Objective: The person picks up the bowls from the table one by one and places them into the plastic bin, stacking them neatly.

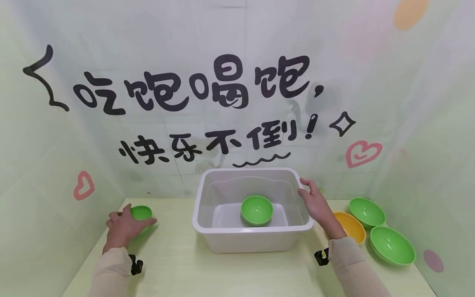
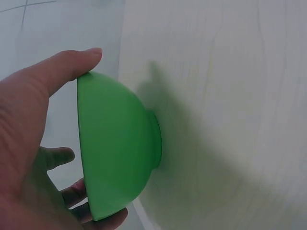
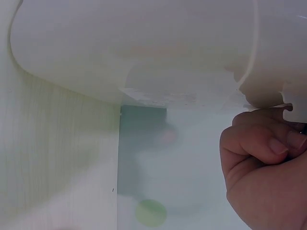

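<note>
At the left of the head view, my left hand (image 1: 124, 227) spans a small green bowl (image 2: 112, 143), thumb on one side of its rim and fingers on the other. The bowl is upright; whether its foot touches the table I cannot tell. My right hand (image 1: 315, 204) grips the right rim of a white plastic tub (image 1: 252, 243), its fingers curled at the edge in the right wrist view. Inside the tub sits another green bowl (image 1: 257, 209), facing up.
Right of the tub, on the pale wooden table (image 1: 174, 268), stand an orange bowl (image 1: 350, 229), partly behind my right arm, a green bowl (image 1: 367, 212) and a larger green bowl (image 1: 392, 245). A printed wall covering (image 1: 222, 33) rises behind and at both sides.
</note>
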{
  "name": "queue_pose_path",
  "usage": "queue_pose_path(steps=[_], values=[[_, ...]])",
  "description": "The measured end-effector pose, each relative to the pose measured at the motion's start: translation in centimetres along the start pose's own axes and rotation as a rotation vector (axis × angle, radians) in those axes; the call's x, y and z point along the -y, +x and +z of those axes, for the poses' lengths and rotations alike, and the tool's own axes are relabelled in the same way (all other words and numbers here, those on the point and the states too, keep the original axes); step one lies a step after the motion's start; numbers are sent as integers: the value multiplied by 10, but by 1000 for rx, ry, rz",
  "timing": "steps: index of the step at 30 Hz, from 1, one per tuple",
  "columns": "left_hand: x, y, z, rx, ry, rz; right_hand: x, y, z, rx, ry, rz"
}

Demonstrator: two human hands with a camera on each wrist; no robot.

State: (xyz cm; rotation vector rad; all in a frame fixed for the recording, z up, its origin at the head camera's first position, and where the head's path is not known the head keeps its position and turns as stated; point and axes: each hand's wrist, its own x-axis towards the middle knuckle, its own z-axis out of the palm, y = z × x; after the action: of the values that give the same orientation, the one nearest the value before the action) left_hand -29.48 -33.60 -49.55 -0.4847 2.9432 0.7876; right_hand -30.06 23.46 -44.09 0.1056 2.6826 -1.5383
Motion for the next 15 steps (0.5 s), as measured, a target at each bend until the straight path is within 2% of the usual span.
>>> queue_pose_path(steps=[6,15], values=[[-5,0,-1,30,7,-23,-1,-2,1,2,8,8],[-10,0,-6,116,-22,-49,0,-1,0,-9,6,-1]])
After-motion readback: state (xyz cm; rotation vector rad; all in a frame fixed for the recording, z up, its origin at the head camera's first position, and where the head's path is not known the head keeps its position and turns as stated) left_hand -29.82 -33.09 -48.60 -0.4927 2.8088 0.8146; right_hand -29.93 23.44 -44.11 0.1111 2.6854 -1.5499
